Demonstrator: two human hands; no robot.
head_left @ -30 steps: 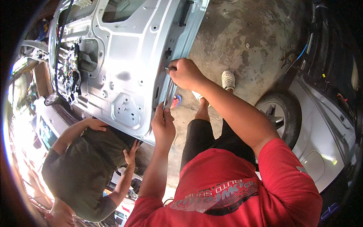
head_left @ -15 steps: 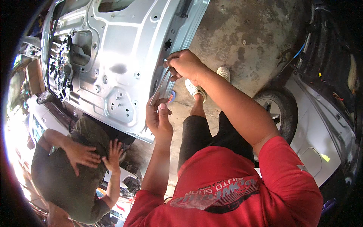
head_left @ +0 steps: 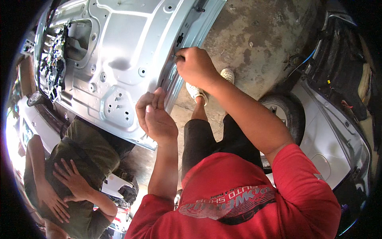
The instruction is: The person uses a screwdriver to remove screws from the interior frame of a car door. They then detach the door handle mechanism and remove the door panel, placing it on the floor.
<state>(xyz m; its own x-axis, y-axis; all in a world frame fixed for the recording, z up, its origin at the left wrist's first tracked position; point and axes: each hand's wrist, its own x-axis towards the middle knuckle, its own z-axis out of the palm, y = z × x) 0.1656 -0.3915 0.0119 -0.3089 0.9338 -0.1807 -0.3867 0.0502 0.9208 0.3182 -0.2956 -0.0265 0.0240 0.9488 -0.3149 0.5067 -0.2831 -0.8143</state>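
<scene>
A bare silver-grey car door panel [head_left: 127,44] stands on the left, its edge face running up toward the top. My right hand [head_left: 197,67] is closed in a pinch at that edge, just below a black latch slot [head_left: 180,39]. Its fingertips are partly hidden, and I cannot make out what is in them. Lower along the same edge, my left hand [head_left: 158,119] has its palm turned up and its fingers curled together against the panel. What lies in its fingers is too small and blurred to name.
Black wiring and a mechanism [head_left: 55,65] hang at the door's far-left opening. A co-worker in dark clothes [head_left: 75,171] is at the lower left, hands against their clothing. A car body [head_left: 318,131] with a wheel [head_left: 292,119] stands on the right. Stained concrete floor [head_left: 254,44] lies ahead.
A thin metal rod showed between my hands earlier and is no longer clear. My left hand has shifted left, palm more upturned. The co-worker's hands have moved down and left.
</scene>
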